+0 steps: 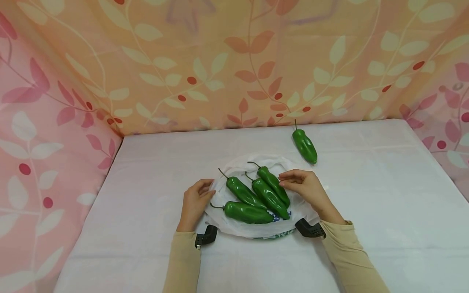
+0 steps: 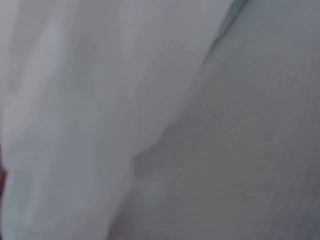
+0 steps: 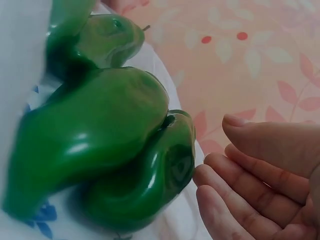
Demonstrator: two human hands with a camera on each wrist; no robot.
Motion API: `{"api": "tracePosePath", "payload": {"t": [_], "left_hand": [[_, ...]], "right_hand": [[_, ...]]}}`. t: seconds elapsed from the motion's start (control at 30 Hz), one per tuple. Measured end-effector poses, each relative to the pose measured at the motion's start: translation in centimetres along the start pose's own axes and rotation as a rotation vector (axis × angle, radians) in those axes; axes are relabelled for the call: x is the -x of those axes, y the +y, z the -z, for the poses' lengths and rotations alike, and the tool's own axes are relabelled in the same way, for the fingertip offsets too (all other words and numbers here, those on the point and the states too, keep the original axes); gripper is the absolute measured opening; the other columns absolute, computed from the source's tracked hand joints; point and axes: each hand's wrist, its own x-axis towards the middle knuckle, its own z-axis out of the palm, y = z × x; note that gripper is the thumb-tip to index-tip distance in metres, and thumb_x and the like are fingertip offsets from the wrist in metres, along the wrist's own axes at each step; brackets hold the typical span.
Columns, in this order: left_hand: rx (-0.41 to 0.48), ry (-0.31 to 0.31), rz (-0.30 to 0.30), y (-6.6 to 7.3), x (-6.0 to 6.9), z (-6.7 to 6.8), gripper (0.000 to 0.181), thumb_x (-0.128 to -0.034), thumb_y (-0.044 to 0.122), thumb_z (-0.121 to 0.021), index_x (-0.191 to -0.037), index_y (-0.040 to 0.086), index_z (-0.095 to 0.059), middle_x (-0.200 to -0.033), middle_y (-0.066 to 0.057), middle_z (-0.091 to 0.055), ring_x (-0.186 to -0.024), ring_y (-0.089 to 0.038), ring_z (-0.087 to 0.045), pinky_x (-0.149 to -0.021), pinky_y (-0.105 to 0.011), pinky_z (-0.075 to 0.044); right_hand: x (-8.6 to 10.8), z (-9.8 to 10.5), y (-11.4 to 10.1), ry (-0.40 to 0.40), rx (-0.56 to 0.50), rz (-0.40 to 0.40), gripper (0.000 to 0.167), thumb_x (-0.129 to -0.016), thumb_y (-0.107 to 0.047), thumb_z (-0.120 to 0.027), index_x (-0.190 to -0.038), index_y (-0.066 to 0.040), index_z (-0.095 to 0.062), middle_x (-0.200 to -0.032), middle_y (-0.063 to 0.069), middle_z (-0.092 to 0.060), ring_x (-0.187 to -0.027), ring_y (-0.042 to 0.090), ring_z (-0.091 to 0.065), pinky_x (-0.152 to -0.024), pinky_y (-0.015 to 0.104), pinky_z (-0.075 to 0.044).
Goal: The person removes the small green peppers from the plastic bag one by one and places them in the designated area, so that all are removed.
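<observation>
Several long green peppers, among them a front pepper (image 1: pixel 249 212), lie side by side in a white plastic bag (image 1: pixel 234 232) with its mouth spread wide. At the bag's left rim, my left hand (image 1: pixel 195 204) pinches the thin plastic between thumb and fingers. My right hand (image 1: pixel 305 187) is beside the rightmost pepper (image 1: pixel 274 185). In the right wrist view its fingers (image 3: pixel 250 182) are loosely bent, thumb apart, with nothing between them. White plastic (image 2: pixel 75 120) fills much of the left wrist view, where the left hand's grip is hidden.
One more green pepper (image 1: pixel 305 146) lies alone on the white-covered table (image 1: pixel 154 162), behind the bag and to the right. A leaf-patterned curtain (image 1: pixel 220 65) stands along the table's back edge and both sides. Black wrist mounts (image 1: pixel 207 235) sit near the bag's front.
</observation>
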Motion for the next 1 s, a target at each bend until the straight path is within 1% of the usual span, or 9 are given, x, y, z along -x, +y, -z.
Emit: {"api": "tracePosePath", "payload": {"t": [0.13,0.3,0.4,0.5,0.67,0.87,1.0], "left_hand": [[0.002,-0.003,0.000,0.05,0.01,-0.05,0.031,-0.0827,0.000,-0.069,-0.113,0.001,-0.065,-0.112,-0.016,-0.066,-0.102,-0.025,-0.064,-0.085,-0.031,-0.053],[0.001,-0.003,-0.001,0.09,-0.01,-0.08,0.031,-0.0826,-0.001,-0.069,-0.113,0.000,-0.065,-0.112,-0.017,-0.065,-0.102,-0.025,-0.064,-0.085,-0.031,-0.053],[0.003,-0.003,0.001,0.15,0.00,-0.06,0.031,-0.0827,-0.001,-0.069,-0.113,0.000,-0.065,-0.112,-0.017,-0.065,-0.102,-0.025,-0.064,-0.085,-0.031,-0.053],[-0.002,-0.003,0.005,0.20,0.04,-0.02,0.031,-0.0827,-0.001,-0.069,-0.113,0.000,-0.065,-0.112,-0.017,-0.066,-0.102,-0.025,-0.064,-0.085,-0.032,-0.053],[-0.013,0.000,0.005,0.22,0.08,0.01,0.031,-0.0826,-0.001,-0.069,-0.113,0.000,-0.065,-0.112,-0.017,-0.065,-0.102,-0.025,-0.064,-0.085,-0.033,-0.053],[-0.014,-0.004,0.008,0.28,0.08,0.00,0.031,-0.0828,0.000,-0.069,-0.114,0.000,-0.065,-0.113,-0.017,-0.065,-0.102,-0.026,-0.064,-0.085,-0.034,-0.053],[-0.007,-0.004,0.013,0.34,0.12,0.03,0.031,-0.0828,-0.001,-0.069,-0.114,0.000,-0.065,-0.113,-0.017,-0.065,-0.102,-0.026,-0.064,-0.086,-0.034,-0.053]], "right_hand": [[0.07,-0.20,-0.13,0.012,0.039,-0.016,0.032,-0.083,-0.009,-0.073,-0.109,0.007,-0.065,-0.106,0.021,-0.066,-0.086,0.010,-0.066,-0.077,0.020,-0.051],[0.13,-0.41,-0.21,0.014,0.116,-0.048,0.037,-0.080,-0.015,-0.076,-0.111,0.003,-0.066,-0.108,0.018,-0.067,-0.092,0.020,-0.066,-0.076,0.023,-0.052],[0.13,-0.48,-0.06,0.007,0.173,-0.067,0.040,-0.079,-0.018,-0.078,-0.112,0.001,-0.066,-0.108,0.017,-0.067,-0.096,0.026,-0.066,-0.076,0.027,-0.054],[0.08,-0.59,0.11,-0.002,0.239,-0.073,0.045,-0.077,-0.024,-0.079,-0.113,-0.001,-0.066,-0.109,0.016,-0.067,-0.098,0.029,-0.065,-0.079,0.033,-0.054],[0.08,-0.82,0.14,-0.006,0.306,-0.087,0.050,-0.074,-0.029,-0.081,-0.115,-0.004,-0.066,-0.107,0.014,-0.068,-0.096,0.029,-0.066,-0.082,0.040,-0.054],[0.02,-0.76,0.39,-0.002,0.302,-0.085,0.047,-0.076,-0.026,-0.080,-0.115,-0.002,-0.066,-0.105,0.014,-0.068,-0.095,0.028,-0.066,-0.081,0.040,-0.054],[-0.13,-0.49,0.69,-0.014,0.242,-0.085,0.047,-0.078,-0.025,-0.079,-0.116,-0.001,-0.065,-0.105,0.015,-0.068,-0.095,0.026,-0.066,-0.079,0.033,-0.053]]}}
